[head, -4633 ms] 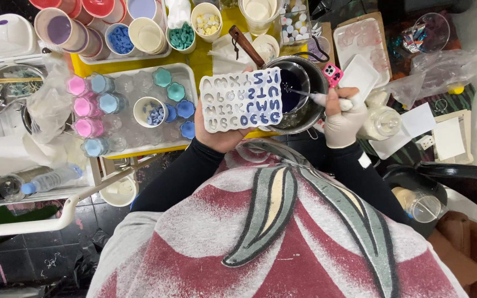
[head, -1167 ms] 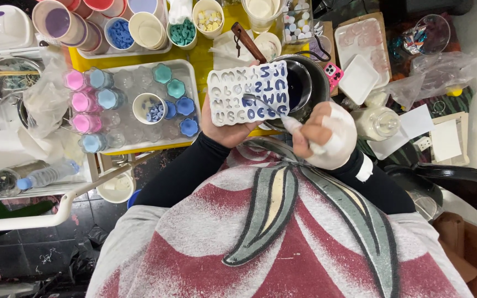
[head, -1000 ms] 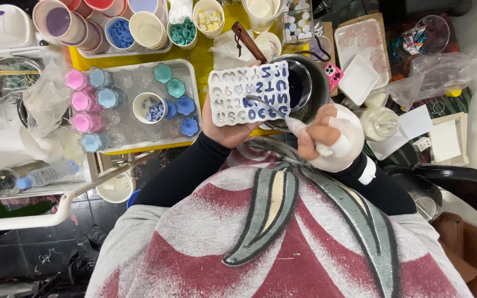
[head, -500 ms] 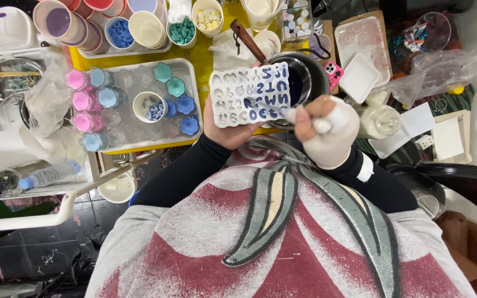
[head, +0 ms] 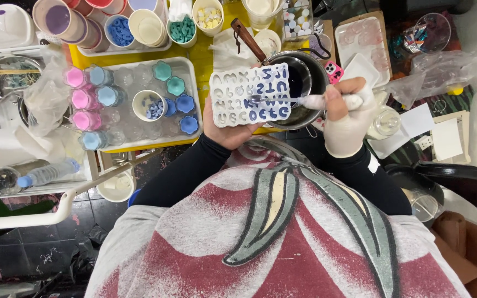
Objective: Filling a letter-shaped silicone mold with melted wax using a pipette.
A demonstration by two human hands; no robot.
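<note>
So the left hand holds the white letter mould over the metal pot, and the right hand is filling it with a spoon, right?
Not a spoon. The head view shows the right hand gripping a white dropper, its thin tip over the mould's cavities. The rest stands: the left hand holds the white letter mould over the metal pot.

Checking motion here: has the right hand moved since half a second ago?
Yes. The right hand shifted right, away from the metal pot, its dropper tip over the letter mould.
</note>
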